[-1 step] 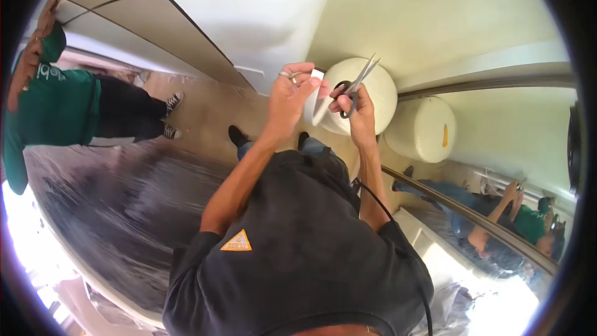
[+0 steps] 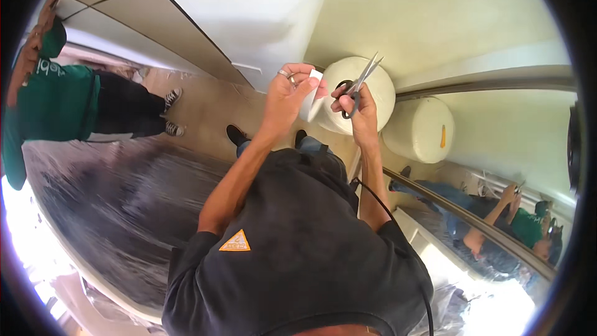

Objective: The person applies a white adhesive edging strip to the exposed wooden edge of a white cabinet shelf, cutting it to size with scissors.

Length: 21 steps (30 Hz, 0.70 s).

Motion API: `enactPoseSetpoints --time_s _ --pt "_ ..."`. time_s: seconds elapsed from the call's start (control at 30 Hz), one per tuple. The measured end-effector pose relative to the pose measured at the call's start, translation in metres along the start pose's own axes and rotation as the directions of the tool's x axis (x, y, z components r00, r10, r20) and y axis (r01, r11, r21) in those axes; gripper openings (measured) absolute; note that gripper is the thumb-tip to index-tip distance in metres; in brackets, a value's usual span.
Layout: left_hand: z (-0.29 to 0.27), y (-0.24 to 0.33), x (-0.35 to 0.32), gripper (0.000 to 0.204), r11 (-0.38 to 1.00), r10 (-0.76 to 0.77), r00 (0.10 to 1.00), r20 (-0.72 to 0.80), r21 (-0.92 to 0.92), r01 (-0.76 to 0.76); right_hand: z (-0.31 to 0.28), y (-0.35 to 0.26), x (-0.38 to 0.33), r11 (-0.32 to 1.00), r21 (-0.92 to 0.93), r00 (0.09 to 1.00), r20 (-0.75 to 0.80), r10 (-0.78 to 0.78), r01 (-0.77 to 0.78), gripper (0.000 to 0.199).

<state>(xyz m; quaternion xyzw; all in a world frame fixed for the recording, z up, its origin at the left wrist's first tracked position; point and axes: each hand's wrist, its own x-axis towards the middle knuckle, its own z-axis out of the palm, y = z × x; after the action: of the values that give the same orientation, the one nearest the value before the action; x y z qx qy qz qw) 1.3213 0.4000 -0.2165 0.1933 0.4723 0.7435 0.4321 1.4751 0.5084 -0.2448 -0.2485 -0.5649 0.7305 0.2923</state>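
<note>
My left hand (image 2: pixel 286 101) is closed in a pinch on a narrow white strip (image 2: pixel 316 77), whose lower part curls down below the fingers. What the strip is made of I cannot tell. In my right hand (image 2: pixel 365 117) is a pair of scissors (image 2: pixel 359 84) with dark handles, the blades pointing up and away from me and slightly apart. The strip and the scissors are close together without touching. Behind both hands stands a large white rounded drum-like object (image 2: pixel 379 102), partly hidden by the right hand and scissors.
At far left a person in a green shirt (image 2: pixel 65 102) raises their hands to a panel (image 2: pixel 118 0). A dark plastic-covered surface (image 2: pixel 143 205) lies on my left. To the right, a framed mirror (image 2: pixel 504 118) reflects the room. A black cable (image 2: pixel 376 198) hangs by my right arm.
Both hands keep their holds. The view has shifted very slightly, and the strip's lower curl sits a little closer to my left hand.
</note>
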Motion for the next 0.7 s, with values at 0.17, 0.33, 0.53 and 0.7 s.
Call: enactPoseSetpoints --time_s 0.17,0.33,0.53,0.7 --pt "0.018 0.015 -0.017 0.017 0.992 -0.023 1.0 0.004 0.123 0.022 -0.032 -0.042 0.001 0.952 -0.305 0.971 0.233 0.042 0.033 0.031" --pt "0.023 0.029 -0.029 0.015 0.97 0.006 0.999 -0.039 0.244 0.004 -0.043 -0.056 0.01 0.829 -0.548 0.92 0.372 0.121 0.112 0.038" --pt "0.021 0.03 -0.038 0.013 0.955 -0.001 1.0 -0.006 0.295 0.003 -0.034 -0.072 0.012 0.733 -0.64 0.889 0.445 0.108 0.231 0.044" --pt "0.017 0.032 -0.042 0.012 0.953 0.011 1.0 0.028 0.303 -0.019 -0.03 -0.07 0.012 0.707 -0.655 0.881 0.464 0.095 0.268 0.046"
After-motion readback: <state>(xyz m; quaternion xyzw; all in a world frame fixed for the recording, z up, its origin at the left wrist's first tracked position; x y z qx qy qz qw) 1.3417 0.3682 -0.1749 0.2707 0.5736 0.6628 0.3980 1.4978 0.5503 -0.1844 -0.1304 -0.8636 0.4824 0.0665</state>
